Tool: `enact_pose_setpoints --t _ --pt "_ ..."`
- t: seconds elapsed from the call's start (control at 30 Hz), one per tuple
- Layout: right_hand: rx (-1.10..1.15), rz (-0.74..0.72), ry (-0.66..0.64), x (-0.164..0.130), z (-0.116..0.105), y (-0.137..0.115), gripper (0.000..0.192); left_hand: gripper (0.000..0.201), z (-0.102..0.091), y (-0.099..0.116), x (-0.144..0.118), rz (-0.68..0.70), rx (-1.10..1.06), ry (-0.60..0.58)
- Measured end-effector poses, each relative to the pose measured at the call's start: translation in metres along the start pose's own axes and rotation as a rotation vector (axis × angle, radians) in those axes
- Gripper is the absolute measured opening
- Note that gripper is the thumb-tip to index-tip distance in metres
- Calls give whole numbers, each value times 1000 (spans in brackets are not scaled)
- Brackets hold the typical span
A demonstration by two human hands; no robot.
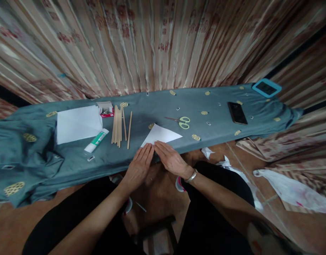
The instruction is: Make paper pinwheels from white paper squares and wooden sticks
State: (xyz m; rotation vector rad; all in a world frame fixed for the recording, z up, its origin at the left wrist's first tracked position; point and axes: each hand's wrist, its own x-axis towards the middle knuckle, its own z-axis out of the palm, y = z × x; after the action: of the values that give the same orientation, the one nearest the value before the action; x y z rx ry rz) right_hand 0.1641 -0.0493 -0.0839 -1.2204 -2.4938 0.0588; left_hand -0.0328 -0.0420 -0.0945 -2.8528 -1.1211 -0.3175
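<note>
hands 2: left hand (138, 166), right hand (170, 158) | folded paper (161, 135) 1 | paper sheets (78, 123) 1 stack | scissors (181, 122) 1 | glue tube (97, 140) 1 | wooden sticks (119, 126) several, bundled, exact count unclear | phone (237, 112) 1 | staple box (106, 109) 1

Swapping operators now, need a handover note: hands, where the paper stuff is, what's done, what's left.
Left hand and right hand: flat, palms down, pressing the near edge of the folded white paper on the blue cloth.
Sticks, glue tube, white sheets lie left; scissors right.
Done: paper folded to a triangle.
Left: sticks, glue, scissors untouched.
</note>
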Motion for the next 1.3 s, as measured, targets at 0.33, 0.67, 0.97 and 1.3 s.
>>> enact_pose_setpoints --t 0.33,0.67,0.97,1.3 --pt "-108 313 92 -38 -13 39 44 58 -8 -12 -19 -12 11 1" --pt "-129 523 208 -26 -22 48 44 62 -14 -15 -31 -42 -56 52" --pt "173 464 161 14 -19 52 60 66 -13 -16 -28 -61 -89 46" --pt "366 620 339 18 -23 54 43 71 -15 -16 -25 -73 -189 71"
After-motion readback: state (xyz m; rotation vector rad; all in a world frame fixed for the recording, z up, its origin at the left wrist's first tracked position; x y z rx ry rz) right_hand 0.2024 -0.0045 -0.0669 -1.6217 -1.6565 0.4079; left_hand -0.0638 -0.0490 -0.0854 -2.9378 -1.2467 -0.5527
